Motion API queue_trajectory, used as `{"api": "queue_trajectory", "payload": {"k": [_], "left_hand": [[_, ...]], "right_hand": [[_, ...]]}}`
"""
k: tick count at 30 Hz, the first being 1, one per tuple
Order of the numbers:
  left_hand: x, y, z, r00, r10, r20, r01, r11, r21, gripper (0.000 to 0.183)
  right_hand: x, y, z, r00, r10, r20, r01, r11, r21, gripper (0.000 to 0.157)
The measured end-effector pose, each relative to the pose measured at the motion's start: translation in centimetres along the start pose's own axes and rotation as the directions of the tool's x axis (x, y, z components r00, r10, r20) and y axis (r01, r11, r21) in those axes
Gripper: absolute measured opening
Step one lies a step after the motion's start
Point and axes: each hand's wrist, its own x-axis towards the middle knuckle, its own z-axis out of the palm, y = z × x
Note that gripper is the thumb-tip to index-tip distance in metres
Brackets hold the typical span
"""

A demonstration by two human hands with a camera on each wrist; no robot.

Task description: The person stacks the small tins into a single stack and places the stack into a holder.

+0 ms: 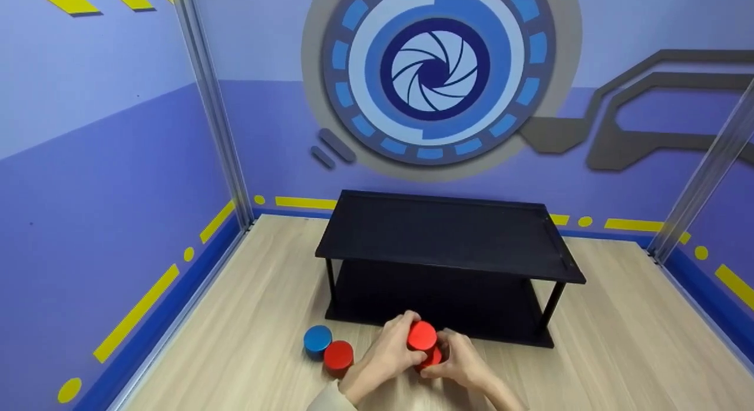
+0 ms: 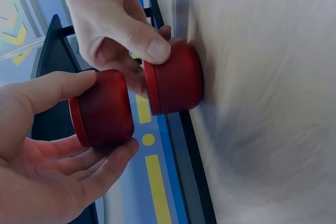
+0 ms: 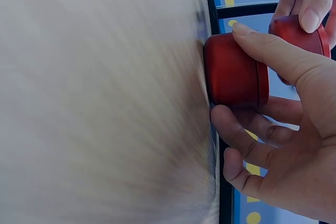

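Observation:
My left hand (image 1: 387, 351) grips a round red tin (image 1: 422, 335) between thumb and fingers, holding it above the table in front of the black shelf. A second red tin (image 2: 177, 80) stands on the table just beneath and to the right, where my right hand (image 1: 464, 360) holds it, thumb on one side and fingers on the other. In the right wrist view, the thumb presses near the top of this lower tin (image 3: 233, 72). Both tins are upright with lids. To the left of my hands stand another red tin (image 1: 339, 356) and a blue tin (image 1: 317, 340), side by side.
A black two-tier shelf (image 1: 447, 228) on thin posts stands behind my hands, its front lower edge close to them. Pale wood-look tabletop (image 1: 235, 346) surrounds it. Purple-blue panels (image 1: 118, 222) with metal corner posts enclose the table at the back and sides.

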Motion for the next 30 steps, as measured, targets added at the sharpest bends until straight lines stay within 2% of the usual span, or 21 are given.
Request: {"api": "queue_trajectory", "payload": {"k": [9, 25, 30], "left_hand": [[0.0, -0.4, 0.7, 1.000, 0.028, -0.006, -0.029, 1.000, -0.004, 0.051], [0.1, -0.1, 1.2, 1.000, -0.003, 0.030, 0.003, 1.000, 0.007, 0.052], [0.2, -0.3, 1.5, 0.999, 0.029, 0.030, -0.029, 1.000, -0.004, 0.054]], "right_hand": [[0.0, 0.1, 0.0, 1.000, -0.009, -0.009, 0.009, 1.000, -0.007, 0.047], [0.0, 0.1, 0.1, 0.999, -0.034, -0.042, 0.032, 0.999, -0.039, 0.048], [0.0, 0.2, 0.2, 0.998, -0.036, -0.055, 0.034, 0.998, -0.045, 0.050]]}}
